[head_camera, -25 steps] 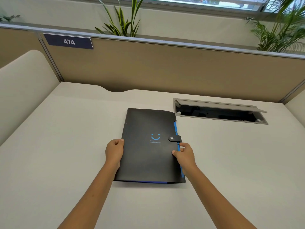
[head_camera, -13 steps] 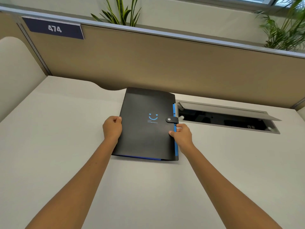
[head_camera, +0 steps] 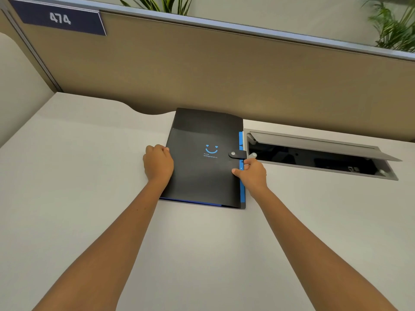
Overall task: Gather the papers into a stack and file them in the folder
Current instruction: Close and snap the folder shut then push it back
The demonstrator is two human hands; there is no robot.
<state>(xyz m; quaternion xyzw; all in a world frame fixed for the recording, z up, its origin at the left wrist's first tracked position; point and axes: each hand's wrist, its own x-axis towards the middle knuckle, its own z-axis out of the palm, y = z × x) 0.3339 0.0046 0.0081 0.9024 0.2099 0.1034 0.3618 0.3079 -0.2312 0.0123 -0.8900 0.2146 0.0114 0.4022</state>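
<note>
My right hand (head_camera: 252,176) pinches the right edge of the folder (head_camera: 202,176): thumb on top of the cover, fingers curled under & out of sight, so I can't tell how far they reach. My left hand (head_camera: 158,163) is closed on the folder's left edge, knuckles up; fingertips hidden beneath the cover, thumb tucked.

The folder lies flat on the desk (head_camera: 89,176), shut, its far end touching or nearly touching the partition (head_camera: 224,75); can't tell which. Matte black cover, smooth, w/ a faint crease across the upper part. Blue smiley logo (head_camera: 211,149) mid-cover; the small text under it is too tiny to read. A black strap w/ a metal snap (head_camera: 233,153) wraps over the right edge. Blue tabs (head_camera: 241,140) stick out along that side, & a thin blue line shows at the near edge. No papers visible; whatever's inside is covered.

Just right of the folder, a grey metal cable hatch (head_camera: 318,151) sits propped open in the desk, inside dark & hard to make out. Desk is off-white, smooth. Partition is tan fabric w/ a silver top rail. A navy sign (head_camera: 59,18) reads 474. Plants (head_camera: 393,30) behind are cut off at the top.
</note>
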